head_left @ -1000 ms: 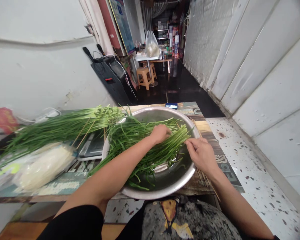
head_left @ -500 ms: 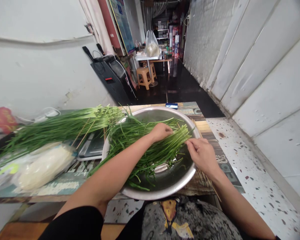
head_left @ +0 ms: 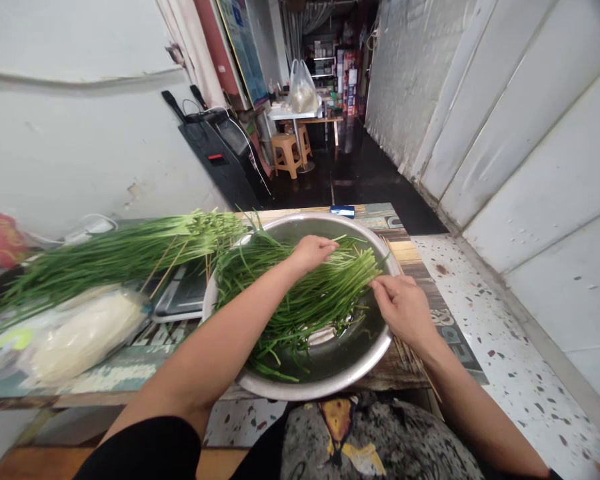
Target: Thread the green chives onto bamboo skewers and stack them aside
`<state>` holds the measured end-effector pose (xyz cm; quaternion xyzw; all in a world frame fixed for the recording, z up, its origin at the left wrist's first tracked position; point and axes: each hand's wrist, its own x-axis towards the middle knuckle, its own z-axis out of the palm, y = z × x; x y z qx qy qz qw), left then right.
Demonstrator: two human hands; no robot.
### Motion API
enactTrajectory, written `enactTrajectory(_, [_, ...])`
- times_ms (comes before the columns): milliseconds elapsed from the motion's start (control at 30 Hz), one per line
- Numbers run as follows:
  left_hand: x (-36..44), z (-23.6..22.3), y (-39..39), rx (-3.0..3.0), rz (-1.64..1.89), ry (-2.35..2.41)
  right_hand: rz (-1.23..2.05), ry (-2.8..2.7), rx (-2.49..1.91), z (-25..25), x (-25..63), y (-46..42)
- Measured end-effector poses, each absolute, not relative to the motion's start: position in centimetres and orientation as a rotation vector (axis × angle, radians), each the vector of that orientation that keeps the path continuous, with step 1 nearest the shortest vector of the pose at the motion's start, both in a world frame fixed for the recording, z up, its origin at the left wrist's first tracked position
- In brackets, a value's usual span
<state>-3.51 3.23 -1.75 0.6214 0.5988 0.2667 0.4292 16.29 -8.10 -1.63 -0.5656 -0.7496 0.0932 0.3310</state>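
Note:
A big steel basin stands on the table in front of me with a heap of green chives lying across it. My left hand reaches over the heap, its fingers curled around a few chive stalks near the far rim. By the basin's right rim my right hand pinches the cut ends of the chives between thumb and fingers.
A long bundle of chives lies on the table to the left, over a dark metal tray. A clear plastic bag of white noodles lies nearer me. Thin bamboo skewers lie at the basin's right. A blue phone lies behind the basin.
My left hand has lifted slightly and shifted toward the far rim of the basin. My right hand has stayed at the chive ends.

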Motion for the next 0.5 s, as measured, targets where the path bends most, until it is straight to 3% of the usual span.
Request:
enactTrajectory(133, [-3.5, -1.3, 2.9, 1.305, 0.551, 1.441, 0.246, -1.961, -1.485, -1.8, 16.3, -8.0])
enactTrajectory(500, [-1.7, 0.8, 1.0, 1.04, 0.827, 1.135, 0.233, -1.985, -1.486, -1.7, 16.3, -8.1])
